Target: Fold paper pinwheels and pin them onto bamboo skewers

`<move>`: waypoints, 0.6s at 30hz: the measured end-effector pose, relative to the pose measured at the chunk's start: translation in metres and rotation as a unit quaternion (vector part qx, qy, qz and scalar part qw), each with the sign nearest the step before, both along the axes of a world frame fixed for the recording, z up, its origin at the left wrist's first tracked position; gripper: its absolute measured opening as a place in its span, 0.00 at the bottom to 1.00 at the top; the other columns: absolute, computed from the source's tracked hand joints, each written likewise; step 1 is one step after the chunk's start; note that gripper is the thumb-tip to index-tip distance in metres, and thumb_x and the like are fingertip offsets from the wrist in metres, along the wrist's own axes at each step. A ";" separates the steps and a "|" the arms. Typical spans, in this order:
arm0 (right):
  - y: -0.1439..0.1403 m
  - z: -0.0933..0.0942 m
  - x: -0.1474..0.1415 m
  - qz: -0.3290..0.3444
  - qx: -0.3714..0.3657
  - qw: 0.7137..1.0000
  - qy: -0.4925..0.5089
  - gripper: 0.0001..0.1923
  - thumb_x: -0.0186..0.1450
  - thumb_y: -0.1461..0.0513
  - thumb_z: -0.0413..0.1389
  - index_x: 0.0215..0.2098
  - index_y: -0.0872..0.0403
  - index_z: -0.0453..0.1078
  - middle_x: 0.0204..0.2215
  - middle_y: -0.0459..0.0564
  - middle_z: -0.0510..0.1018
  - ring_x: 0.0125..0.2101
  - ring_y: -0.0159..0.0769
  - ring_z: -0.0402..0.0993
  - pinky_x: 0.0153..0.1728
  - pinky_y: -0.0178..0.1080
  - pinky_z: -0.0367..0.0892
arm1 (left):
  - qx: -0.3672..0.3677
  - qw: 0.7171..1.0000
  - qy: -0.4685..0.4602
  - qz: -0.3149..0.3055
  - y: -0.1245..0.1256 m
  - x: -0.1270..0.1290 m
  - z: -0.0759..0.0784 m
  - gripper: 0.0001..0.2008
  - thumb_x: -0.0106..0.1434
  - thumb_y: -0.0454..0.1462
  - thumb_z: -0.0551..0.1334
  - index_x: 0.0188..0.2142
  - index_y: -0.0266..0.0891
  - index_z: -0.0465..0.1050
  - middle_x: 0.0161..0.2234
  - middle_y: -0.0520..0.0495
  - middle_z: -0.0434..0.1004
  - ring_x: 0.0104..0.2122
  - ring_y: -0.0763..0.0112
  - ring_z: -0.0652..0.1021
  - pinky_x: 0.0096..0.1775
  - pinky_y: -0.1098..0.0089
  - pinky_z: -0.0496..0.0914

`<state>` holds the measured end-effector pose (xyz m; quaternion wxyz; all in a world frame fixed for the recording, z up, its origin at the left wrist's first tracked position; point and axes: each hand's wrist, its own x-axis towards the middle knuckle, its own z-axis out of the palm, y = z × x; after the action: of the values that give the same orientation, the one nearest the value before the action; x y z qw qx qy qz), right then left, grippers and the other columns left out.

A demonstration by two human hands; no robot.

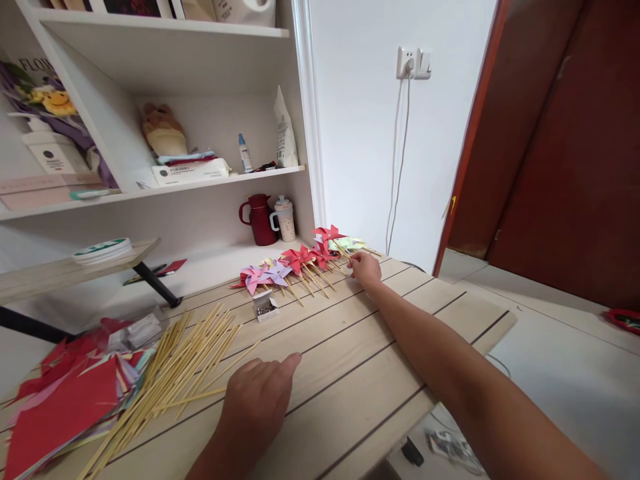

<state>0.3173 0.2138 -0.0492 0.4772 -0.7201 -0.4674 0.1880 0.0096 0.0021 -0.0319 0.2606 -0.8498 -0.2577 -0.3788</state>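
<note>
At the far side of the table, my right hand (pixel 365 269) pinches the stick of a red pinwheel (pixel 329 233). Its head lies at the end of a row of paper pinwheels, among them a pink pinwheel (pixel 255 277) and a lilac pinwheel (pixel 277 273). My left hand (pixel 257 403) is low over the near part of the table, fingers curled and thumb stretched out. Its fingertips are hidden, so whatever it may hold does not show. Beside it lies a loose pile of thin wooden sticks (pixel 175 370), one reaching the hand's edge.
A small open box of metal pieces (pixel 265 307) stands between pinwheels and sticks. Coloured paper sheets (pixel 65 407) are stacked at the left. A raised wooden stand (pixel 100 263), a red jug (pixel 261 220) and a speckled cup (pixel 285 219) are at the back. The table's edge (pixel 480 340) runs along the right.
</note>
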 end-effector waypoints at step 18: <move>0.001 -0.002 0.003 -0.006 -0.073 0.994 -0.076 0.10 0.66 0.60 0.54 0.39 0.49 0.79 0.27 0.47 0.83 0.29 0.36 0.79 0.33 0.36 0.66 | -0.202 0.971 0.114 0.055 0.005 -0.003 -0.019 0.14 0.69 0.30 0.52 0.38 0.44 0.76 0.25 0.51 0.79 0.25 0.68 0.78 0.30 0.70 0.70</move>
<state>0.3199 0.2146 -0.0513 0.3874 -0.7681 -0.4829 0.1638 0.0067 0.0068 -0.0510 0.1318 -0.9069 -0.3437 -0.2049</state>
